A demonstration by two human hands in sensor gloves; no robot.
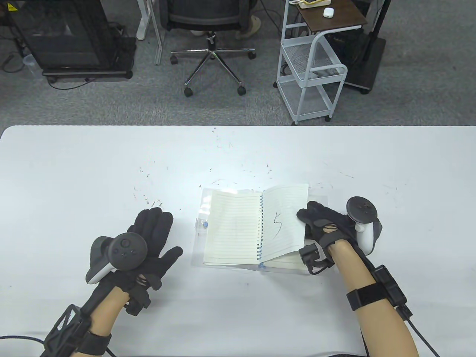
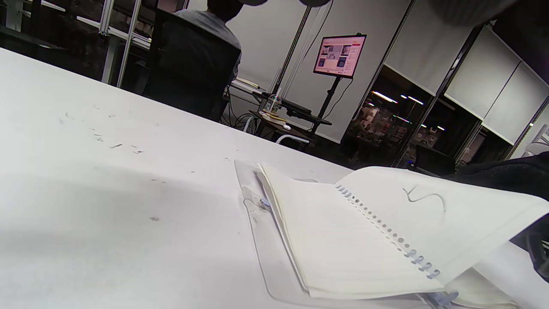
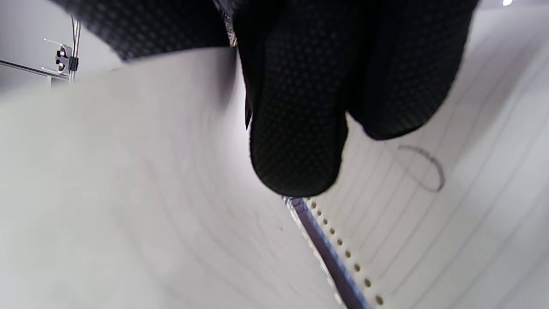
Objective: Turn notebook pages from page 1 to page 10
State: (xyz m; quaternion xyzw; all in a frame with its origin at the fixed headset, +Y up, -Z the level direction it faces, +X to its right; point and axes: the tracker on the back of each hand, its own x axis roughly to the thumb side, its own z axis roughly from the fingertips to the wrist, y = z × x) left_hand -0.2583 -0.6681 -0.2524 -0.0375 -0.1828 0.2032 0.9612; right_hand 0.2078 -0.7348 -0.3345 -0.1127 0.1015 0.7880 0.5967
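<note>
The notebook [image 1: 256, 227] lies open at table centre, spiral running twelve to six. My right hand [image 1: 323, 223], at its three o'clock edge, grips the lifted page [image 1: 284, 219] marked "5". My left hand [image 1: 148, 241] rests flat and released at nine o'clock, well apart. Judged progress: about halfway; this leaf and the remaining pages to 10 still need turning.

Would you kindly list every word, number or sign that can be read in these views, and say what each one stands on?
"5": handwritten on the lifted right-hand page of the spiral notebook, whose outer edge the right hand holds.
Yellow warning sticker on the black cabinet: too small to read.
Monitor on a stand in the left wrist view: content blurred, unreadable.
Left-hand page: ruled lines only, no legible writing.
</note>
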